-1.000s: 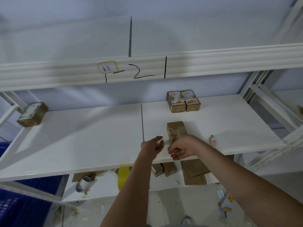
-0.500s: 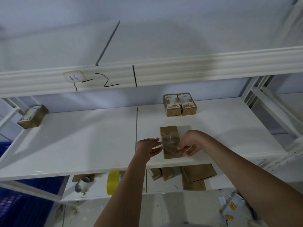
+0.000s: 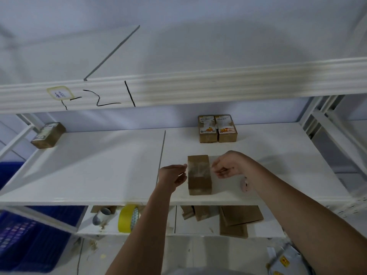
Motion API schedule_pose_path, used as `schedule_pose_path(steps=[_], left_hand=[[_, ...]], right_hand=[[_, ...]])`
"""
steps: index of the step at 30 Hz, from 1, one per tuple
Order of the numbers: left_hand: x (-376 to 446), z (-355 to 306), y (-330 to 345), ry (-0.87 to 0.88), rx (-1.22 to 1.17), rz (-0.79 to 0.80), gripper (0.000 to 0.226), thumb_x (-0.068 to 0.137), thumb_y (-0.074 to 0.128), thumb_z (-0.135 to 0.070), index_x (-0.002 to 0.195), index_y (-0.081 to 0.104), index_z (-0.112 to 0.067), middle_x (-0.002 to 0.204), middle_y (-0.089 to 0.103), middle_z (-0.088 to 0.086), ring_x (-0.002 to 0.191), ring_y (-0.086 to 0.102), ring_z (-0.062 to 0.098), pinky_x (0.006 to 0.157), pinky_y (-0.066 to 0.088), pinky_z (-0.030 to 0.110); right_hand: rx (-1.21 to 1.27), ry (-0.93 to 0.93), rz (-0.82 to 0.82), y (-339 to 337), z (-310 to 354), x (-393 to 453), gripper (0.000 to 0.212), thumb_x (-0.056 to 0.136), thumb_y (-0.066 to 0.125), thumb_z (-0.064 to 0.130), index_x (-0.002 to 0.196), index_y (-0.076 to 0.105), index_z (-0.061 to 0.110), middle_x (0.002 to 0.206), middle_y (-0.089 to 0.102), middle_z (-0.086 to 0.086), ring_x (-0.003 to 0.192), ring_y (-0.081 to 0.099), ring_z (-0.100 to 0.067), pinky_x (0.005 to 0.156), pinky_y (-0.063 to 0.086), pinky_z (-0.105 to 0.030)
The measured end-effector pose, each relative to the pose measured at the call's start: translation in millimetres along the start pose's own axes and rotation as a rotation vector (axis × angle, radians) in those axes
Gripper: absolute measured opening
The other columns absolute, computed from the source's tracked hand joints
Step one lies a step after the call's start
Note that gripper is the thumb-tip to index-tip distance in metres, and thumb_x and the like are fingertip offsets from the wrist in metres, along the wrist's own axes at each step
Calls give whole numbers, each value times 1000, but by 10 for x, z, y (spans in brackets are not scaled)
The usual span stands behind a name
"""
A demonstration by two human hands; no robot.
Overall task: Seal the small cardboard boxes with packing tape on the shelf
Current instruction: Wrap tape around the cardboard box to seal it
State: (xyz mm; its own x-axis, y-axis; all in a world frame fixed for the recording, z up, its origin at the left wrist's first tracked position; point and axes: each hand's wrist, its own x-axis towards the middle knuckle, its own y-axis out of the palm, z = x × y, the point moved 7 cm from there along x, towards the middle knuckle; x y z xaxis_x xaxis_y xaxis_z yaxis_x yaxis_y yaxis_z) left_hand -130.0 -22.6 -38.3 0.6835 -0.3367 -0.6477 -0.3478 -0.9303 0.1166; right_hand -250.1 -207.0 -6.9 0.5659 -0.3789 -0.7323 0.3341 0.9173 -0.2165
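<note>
A small plain cardboard box (image 3: pixel 199 181) lies on the white shelf (image 3: pixel 99 175) near its front edge. A strip of clear tape (image 3: pixel 198 169) lies across the box's top, from its left side to its right side. My left hand (image 3: pixel 173 174) is just left of the box, fingertips pinched on the strip's left end. On the other side, my right hand (image 3: pixel 226 167) pinches the strip's right end. Both hands hover close to the box's upper edges.
Two labelled boxes (image 3: pixel 217 129) stand at the back of the shelf, another box (image 3: pixel 48 134) at its far left. A small pink object (image 3: pixel 245 184) lies right of the box. The lower shelf holds a yellow tape roll (image 3: pixel 128 218) and flat cardboard (image 3: pixel 238 219). A blue crate (image 3: pixel 23 235) stands below left.
My hands were close together at the box's front. They have spread to either side of it, and the clear strip now lies across its top.
</note>
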Motion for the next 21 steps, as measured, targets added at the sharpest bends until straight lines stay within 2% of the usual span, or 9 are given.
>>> schedule_pose_path(steps=[4, 8, 11, 13, 16, 21], left_hand=[[62, 3, -29, 16, 72, -18, 26, 79, 82, -5, 100, 72, 5, 90, 72, 16, 83, 69, 27, 80, 62, 39], [147, 36, -41, -48, 113, 0, 28, 81, 81, -8, 104, 70, 2, 95, 73, 14, 88, 70, 28, 75, 61, 37], [205, 60, -59, -94, 153, 44, 29, 82, 81, -10, 106, 71, 2, 98, 74, 13, 87, 69, 28, 74, 59, 36], [247, 78, -67, -122, 172, 60, 31, 81, 81, -11, 107, 71, 2, 102, 74, 14, 87, 68, 28, 76, 59, 36], [290, 76, -81, -163, 191, 59, 27, 81, 81, -8, 105, 73, 1, 106, 71, 15, 91, 67, 27, 77, 59, 36], [337, 68, -98, -199, 219, 89, 19, 80, 83, -12, 91, 72, -2, 90, 73, 10, 76, 64, 22, 68, 55, 30]], right_hand=[[59, 39, -25, -55, -69, 114, 12, 88, 70, -3, 94, 61, 3, 91, 67, -14, 83, 65, -22, 92, 57, -36], [278, 74, 6, -69, -172, 213, 14, 88, 71, 0, 100, 64, 1, 98, 67, -15, 97, 65, -27, 96, 55, -41], [365, 96, -8, -67, -229, 229, 23, 85, 74, 0, 107, 65, 1, 108, 67, -20, 103, 65, -33, 89, 58, -45], [361, 102, -33, -57, -264, 256, 25, 84, 76, 1, 107, 65, 0, 108, 67, -22, 100, 66, -34, 87, 59, -45], [334, 54, -97, -41, -278, 336, 22, 87, 71, -2, 109, 66, -4, 102, 67, -20, 90, 67, -29, 92, 57, -44], [257, 2, -228, -63, -268, 406, 22, 87, 71, -4, 108, 66, -7, 104, 69, -23, 86, 69, -27, 83, 61, -39]])
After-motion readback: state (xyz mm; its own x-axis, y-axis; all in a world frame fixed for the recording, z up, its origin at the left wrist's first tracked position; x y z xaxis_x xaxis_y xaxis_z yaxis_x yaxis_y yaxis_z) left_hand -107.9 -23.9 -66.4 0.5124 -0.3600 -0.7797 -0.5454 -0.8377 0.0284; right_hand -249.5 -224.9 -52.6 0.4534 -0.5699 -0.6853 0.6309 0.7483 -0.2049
